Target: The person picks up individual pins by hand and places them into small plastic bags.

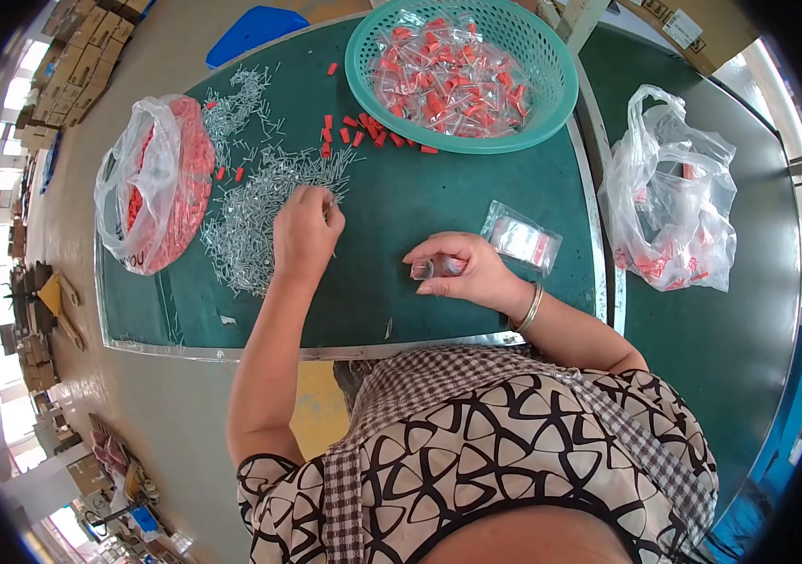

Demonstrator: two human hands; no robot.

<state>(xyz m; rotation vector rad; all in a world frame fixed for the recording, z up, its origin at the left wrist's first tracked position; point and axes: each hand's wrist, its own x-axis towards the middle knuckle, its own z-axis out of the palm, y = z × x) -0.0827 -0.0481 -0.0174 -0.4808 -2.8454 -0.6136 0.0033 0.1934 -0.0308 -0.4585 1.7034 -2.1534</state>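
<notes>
My left hand [305,226] is at the right edge of a pile of small silvery screws or pins [255,211], its fingers closed; what they pinch is hidden. On the right, my right hand [467,270], with a bracelet at the wrist, holds a small clear container [422,271] with something red beside or inside it. Just behind that hand lie clear plastic bags [521,240] with a red patch. Several small red plugs [377,129] lie loose near the basket. A green basket [551,117] holds many clear packets with red pieces.
At the left edge of the green table [401,197] sits a plastic bag [175,188] of red pieces. Another white bag [673,197] lies on the surface to the right. Beyond the table are a blue stool [255,33] and a cardboard box [692,33].
</notes>
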